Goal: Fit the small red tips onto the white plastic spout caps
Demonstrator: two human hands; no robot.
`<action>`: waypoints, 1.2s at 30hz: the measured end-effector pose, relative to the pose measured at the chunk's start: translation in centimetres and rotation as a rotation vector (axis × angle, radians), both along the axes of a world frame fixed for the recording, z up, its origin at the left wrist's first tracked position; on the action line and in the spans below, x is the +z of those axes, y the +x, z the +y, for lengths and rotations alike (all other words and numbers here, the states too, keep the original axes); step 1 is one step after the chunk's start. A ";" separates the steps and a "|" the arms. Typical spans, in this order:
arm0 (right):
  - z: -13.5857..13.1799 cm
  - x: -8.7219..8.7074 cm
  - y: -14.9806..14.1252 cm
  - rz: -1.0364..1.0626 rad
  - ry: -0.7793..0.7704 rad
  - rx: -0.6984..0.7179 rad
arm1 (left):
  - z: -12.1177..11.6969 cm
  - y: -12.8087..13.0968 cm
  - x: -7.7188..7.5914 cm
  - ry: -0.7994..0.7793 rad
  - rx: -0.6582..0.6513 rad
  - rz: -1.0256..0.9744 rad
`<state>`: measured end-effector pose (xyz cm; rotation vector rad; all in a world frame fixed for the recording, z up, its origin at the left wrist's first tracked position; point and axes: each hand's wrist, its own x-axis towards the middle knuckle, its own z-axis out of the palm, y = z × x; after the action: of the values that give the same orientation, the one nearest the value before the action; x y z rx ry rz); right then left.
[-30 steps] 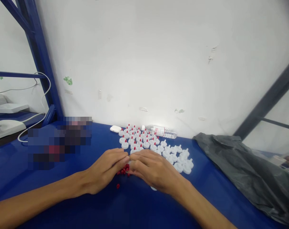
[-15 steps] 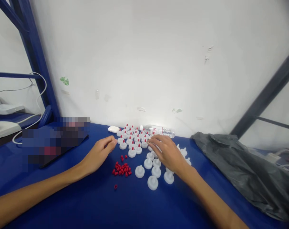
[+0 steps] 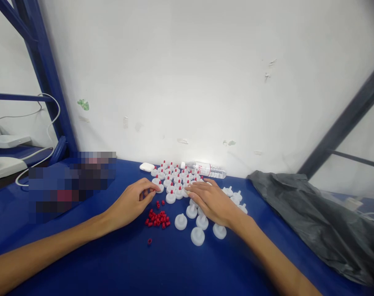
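Note:
My left hand (image 3: pixel 132 202) rests on the blue table (image 3: pixel 113 263), fingers curled, its tips at a red-tipped white cap (image 3: pixel 159 187). My right hand (image 3: pixel 212 200) lies flat with fingers stretched over the white caps, its tips beside another red-tipped cap (image 3: pixel 178 192). A small heap of red plugs (image 3: pixel 158 219) lies between the hands, and one stray plug (image 3: pixel 149 241) sits nearer to me. Bare white caps (image 3: pixel 197 236) stand in front of my right hand. Several capped pieces (image 3: pixel 174 172) are grouped toward the wall.
A clear water bottle (image 3: pixel 204 169) lies by the wall, next to a white earbud case (image 3: pixel 147 166). A grey plastic bag (image 3: pixel 322 226) covers the table's right side. A blurred dark object (image 3: pixel 70 181) lies at left. Blue frame posts (image 3: pixel 45 78) rise at left.
Both hands parted from the red plugs and moved toward the wall. In the last half second my left hand edged right to a cap, and my right hand slid left and flattened.

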<state>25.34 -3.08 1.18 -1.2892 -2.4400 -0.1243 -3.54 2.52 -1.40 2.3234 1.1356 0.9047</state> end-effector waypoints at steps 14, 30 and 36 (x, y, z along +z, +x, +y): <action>0.1 0.7 0.7 -0.035 0.129 -0.114 | -0.1 0.0 -0.3 0.084 -0.025 0.091; -0.4 1.1 0.0 0.063 0.298 -0.125 | -1.1 0.0 0.6 0.144 -0.062 0.068; -2.5 1.3 -3.9 0.021 0.282 0.227 | -3.0 0.1 1.3 0.285 -0.221 0.060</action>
<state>21.48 -5.55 2.48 -0.8842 -2.4244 -0.3757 -3.41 -0.48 -0.13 2.6567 0.7916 0.9716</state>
